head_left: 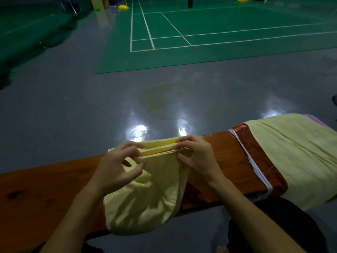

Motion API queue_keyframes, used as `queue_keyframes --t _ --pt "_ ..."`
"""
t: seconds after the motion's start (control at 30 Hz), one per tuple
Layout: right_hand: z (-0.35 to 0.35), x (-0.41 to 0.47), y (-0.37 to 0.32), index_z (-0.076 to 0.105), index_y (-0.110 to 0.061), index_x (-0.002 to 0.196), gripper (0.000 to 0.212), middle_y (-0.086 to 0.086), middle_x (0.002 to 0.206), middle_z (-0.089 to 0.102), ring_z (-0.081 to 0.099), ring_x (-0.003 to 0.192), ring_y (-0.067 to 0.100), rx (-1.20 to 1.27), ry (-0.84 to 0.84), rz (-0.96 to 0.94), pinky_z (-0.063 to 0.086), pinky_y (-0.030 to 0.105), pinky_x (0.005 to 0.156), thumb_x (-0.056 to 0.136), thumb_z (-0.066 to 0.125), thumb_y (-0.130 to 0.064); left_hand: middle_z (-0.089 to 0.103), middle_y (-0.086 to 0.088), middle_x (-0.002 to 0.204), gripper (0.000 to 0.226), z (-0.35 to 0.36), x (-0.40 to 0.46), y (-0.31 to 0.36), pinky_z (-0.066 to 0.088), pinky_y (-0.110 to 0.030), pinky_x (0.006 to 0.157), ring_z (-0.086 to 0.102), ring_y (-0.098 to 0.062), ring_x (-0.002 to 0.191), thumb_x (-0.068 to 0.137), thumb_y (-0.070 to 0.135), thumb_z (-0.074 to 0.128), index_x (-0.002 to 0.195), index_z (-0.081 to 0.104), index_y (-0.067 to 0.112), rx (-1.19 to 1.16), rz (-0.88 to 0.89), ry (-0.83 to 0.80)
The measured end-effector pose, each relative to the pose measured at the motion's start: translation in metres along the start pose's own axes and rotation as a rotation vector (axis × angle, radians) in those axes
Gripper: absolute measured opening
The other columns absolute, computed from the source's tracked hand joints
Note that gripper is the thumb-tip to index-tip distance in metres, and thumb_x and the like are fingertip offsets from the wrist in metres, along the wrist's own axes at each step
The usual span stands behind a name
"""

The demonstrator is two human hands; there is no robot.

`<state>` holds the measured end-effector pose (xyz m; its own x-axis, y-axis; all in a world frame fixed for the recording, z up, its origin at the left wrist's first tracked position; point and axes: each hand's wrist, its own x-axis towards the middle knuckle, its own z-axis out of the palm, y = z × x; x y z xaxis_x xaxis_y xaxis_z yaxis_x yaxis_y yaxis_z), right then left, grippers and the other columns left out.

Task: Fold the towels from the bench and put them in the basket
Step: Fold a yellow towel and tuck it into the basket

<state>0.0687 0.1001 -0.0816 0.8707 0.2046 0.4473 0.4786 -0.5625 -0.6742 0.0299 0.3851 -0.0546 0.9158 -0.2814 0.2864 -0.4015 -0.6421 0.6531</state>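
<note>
Towel [145,194] edge between both pinching hands [156,161]

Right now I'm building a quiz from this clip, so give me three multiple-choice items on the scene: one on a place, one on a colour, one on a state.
1. Where does the stack of unfolded towels lie?
A. on the floor
B. on the bench's right end
C. in a basket

2. What colour is the towel in the hands?
A. pale yellow
B. blue
C. white

3. How do the hands stand?
A. both idle
B. only the left grips
C. both pinch the towel's top edge

Answers:
1 B: the towel stack drapes over the right end of the bench.
2 A: the held towel is pale yellow.
3 C: the left hand and right hand each pinch its upper hem.
</note>
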Motion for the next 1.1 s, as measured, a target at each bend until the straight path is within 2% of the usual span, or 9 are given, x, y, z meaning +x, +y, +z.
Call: queue_keyframes --t 0.17,0.33,0.53,0.6,0.67,0.77,0.83,0.93,1.1 --pt "0.0 0.0 -0.012 0.077 -0.017 0.102 0.017 0.002 0.1 0.069 0.066 0.091 0.019 -0.085 -0.015 -0.075 0.061 0.043 0.074 0.086 0.082 -0.012 0.07 0.015 0.106 0.028 -0.006 0.0 0.001 0.06 -0.037 0.061 0.067 -0.013 0.079 0.093 0.056 0.061 0.091 0.064 0.028 0.393 0.19 0.139" --pt "-0.018 0.003 -0.033 0.08 -0.021 0.102 0.019 -0.005 0.095 0.074 0.069 0.086 0.01 0.109 0.005 0.047 0.062 0.035 0.076 0.085 0.083 -0.012 0.066 0.009 0.078 0.022 -0.018 -0.006 0.027 0.05 -0.033 0.054 0.062 -0.024 0.062 0.09 0.044 0.067 0.088 0.06 0.023 0.513 0.199 0.254" --pt "-0.052 0.012 -0.062 0.082 -0.018 0.1 0.015 0.0 0.086 0.075 0.068 0.078 0.017 0.204 -0.011 0.085 0.06 0.044 0.069 0.086 0.085 -0.016 0.066 0.006 0.074 0.031 -0.045 -0.002 0.064 0.058 -0.04 0.055 0.067 -0.011 0.067 0.092 0.045 0.074 0.09 0.057 0.02 0.252 0.165 0.288" --pt "-0.064 0.018 -0.08 0.078 -0.018 0.104 0.019 -0.002 0.086 0.073 0.069 0.078 0.015 0.186 0.017 0.032 0.061 0.036 0.065 0.087 0.085 -0.021 0.067 0.002 0.074 0.032 -0.058 0.0 0.081 0.057 -0.043 0.053 0.07 -0.021 0.066 0.094 0.044 0.074 0.095 0.051 0.024 0.278 0.167 0.306" --pt "-0.075 0.024 -0.1 0.075 -0.015 0.113 0.027 -0.008 0.089 0.072 0.068 0.079 0.003 0.164 0.028 -0.016 0.056 0.019 0.063 0.088 0.084 -0.024 0.074 0.0 0.082 0.032 -0.07 0.002 0.097 0.057 -0.04 0.054 0.073 -0.028 0.071 0.093 0.037 0.077 0.104 0.047 0.028 0.346 0.153 0.355" --pt "-0.091 0.033 -0.125 0.079 -0.013 0.107 0.019 -0.019 0.083 0.065 0.058 0.075 -0.012 0.066 -0.014 -0.05 0.044 0.008 0.061 0.092 0.079 -0.025 0.078 0.008 0.101 0.038 -0.086 0.002 0.123 0.057 -0.03 0.059 0.074 -0.013 0.081 0.092 0.022 0.08 0.121 0.056 0.023 0.263 0.122 0.409" --pt "-0.102 0.037 -0.137 0.077 -0.016 0.102 0.013 -0.012 0.083 0.068 0.061 0.076 -0.006 0.131 -0.08 -0.012 0.048 0.013 0.063 0.093 0.078 -0.025 0.077 0.008 0.102 0.03 -0.095 0.002 0.138 0.062 -0.027 0.069 0.074 -0.004 0.088 0.091 0.014 0.08 0.118 0.067 0.015 0.054 0.068 0.415" --pt "-0.117 0.039 -0.153 0.075 -0.014 0.102 0.013 0.001 0.092 0.072 0.065 0.082 0.008 0.343 -0.155 0.118 0.054 0.017 0.065 0.094 0.078 -0.023 0.08 0.0 0.093 0.019 -0.105 -0.003 0.154 0.06 -0.025 0.074 0.076 -0.011 0.088 0.088 0.009 0.083 0.107 0.077 0.009 -0.311 -0.061 0.448" --pt "-0.127 0.031 -0.166 0.076 -0.014 0.101 0.016 0.005 0.093 0.074 0.071 0.089 0.02 0.502 -0.097 0.202 0.058 0.026 0.069 0.089 0.083 -0.022 0.079 -0.004 0.088 0.013 -0.107 -0.015 0.165 0.063 -0.037 0.07 0.075 -0.018 0.083 0.089 0.019 0.082 0.1 0.077 0.014 -0.39 -0.152 0.411"
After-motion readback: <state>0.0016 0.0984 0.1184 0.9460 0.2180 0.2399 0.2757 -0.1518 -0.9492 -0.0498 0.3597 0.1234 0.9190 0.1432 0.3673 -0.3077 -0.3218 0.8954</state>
